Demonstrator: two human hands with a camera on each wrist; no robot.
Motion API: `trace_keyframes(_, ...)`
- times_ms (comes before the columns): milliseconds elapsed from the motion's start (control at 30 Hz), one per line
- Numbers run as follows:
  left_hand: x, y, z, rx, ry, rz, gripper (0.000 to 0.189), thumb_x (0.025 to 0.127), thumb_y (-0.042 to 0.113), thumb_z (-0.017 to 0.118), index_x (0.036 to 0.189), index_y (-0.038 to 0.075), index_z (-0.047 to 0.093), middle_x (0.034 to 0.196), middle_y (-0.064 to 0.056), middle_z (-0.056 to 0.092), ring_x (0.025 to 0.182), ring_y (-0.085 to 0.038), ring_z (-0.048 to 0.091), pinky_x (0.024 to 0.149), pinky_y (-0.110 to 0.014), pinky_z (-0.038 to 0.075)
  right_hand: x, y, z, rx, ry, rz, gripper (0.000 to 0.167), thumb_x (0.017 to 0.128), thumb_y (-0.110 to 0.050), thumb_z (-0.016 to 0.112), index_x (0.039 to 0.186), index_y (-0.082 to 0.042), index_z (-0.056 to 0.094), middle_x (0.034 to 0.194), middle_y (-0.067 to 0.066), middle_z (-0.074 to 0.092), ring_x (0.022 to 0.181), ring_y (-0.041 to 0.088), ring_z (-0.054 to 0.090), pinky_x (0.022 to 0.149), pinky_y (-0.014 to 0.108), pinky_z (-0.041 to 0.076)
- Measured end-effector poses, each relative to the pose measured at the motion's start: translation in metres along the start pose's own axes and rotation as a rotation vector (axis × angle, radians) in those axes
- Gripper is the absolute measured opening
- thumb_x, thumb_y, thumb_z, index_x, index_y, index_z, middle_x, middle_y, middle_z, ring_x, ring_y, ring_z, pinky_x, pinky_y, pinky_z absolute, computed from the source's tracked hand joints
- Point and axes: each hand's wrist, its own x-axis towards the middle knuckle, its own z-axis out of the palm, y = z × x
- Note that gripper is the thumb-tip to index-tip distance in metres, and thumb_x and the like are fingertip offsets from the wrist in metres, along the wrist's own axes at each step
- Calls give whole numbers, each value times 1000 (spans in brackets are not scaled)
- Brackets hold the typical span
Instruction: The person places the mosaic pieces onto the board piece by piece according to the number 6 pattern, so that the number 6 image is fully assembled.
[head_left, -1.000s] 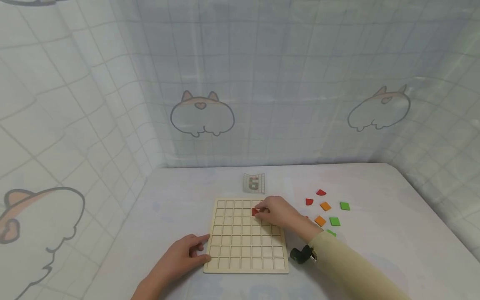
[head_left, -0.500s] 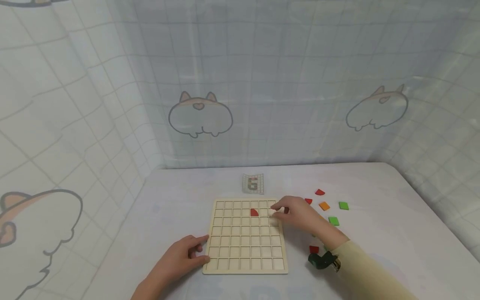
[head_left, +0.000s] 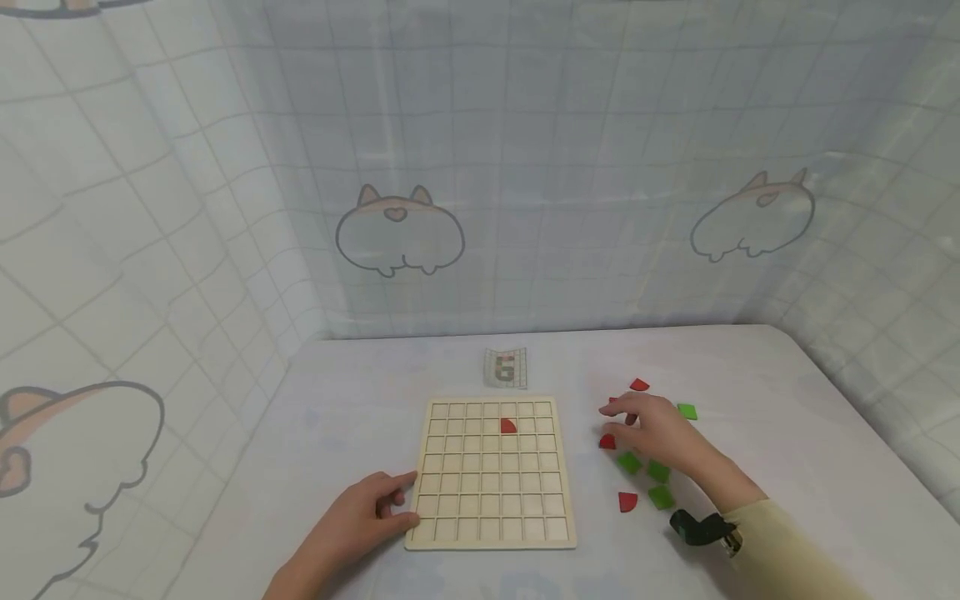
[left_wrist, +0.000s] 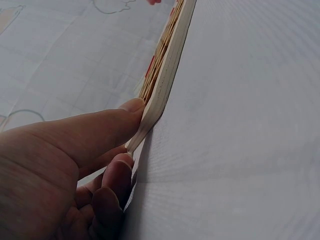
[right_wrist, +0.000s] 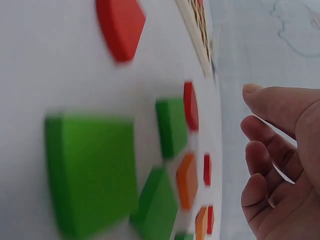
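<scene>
A pale grid board (head_left: 491,467) lies on the table, with a red quarter-circle tile (head_left: 508,426) in a cell of its second row from the back. My left hand (head_left: 360,512) holds the board's left edge near the front corner; in the left wrist view the thumb (left_wrist: 95,127) is on the rim and the other fingers are bent below it. My right hand (head_left: 660,429) hovers over loose tiles, thumb and fingertips apart, holding nothing. Beneath and around it are red quarter-circle tiles (head_left: 627,502), green square tiles (head_left: 661,497) and orange tiles (right_wrist: 187,181), the orange ones hidden in the head view.
Behind the board lies a small gridded card (head_left: 506,368) with a blocky figure on it. A further red tile (head_left: 639,384) and a green tile (head_left: 687,411) lie at the back right. Curtain-like sheets (head_left: 570,167) surround the table at the back and sides.
My right hand has let go of the red tile in the board's cell and moved right, over the loose tiles. The left hand stays at the board's edge.
</scene>
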Motion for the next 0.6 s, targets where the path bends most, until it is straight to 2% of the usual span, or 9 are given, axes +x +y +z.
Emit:
trace_keyframes(100, 0, 0, 0, -6, 1, 0, 65, 81, 49, 78, 132, 13, 64, 87, 12, 53, 69, -4, 46, 60, -24, 40, -3, 10, -4, -14, 2, 39, 29, 89, -21, 76, 117, -13, 73, 107, -3, 66, 77, 14, 55, 55, 27, 48)
trace_keyframes(200, 0, 0, 0, -14, -1, 2, 65, 81, 48, 79, 132, 12, 64, 87, 11, 53, 69, -4, 46, 60, -24, 40, -6, 19, -9, -54, 16, 48, 28, 89, -22, 76, 116, -13, 74, 102, -3, 65, 80, 15, 55, 64, 30, 50)
trace_keyframes(367, 0, 1, -1, -13, -2, 9, 65, 81, 48, 78, 132, 12, 64, 87, 11, 54, 68, -4, 46, 60, -24, 40, -7, 35, -17, -89, 23, 47, 27, 89, -17, 75, 115, -10, 73, 110, 3, 66, 92, 20, 59, 80, 40, 53)
trace_keyframes(600, 0, 1, -1, -9, 2, 9, 65, 81, 47, 79, 133, 11, 64, 87, 12, 53, 69, -4, 46, 60, -24, 40, -3, 52, -24, -110, -13, 59, 28, 87, -14, 77, 114, -7, 72, 113, 8, 65, 93, 24, 60, 82, 44, 53)
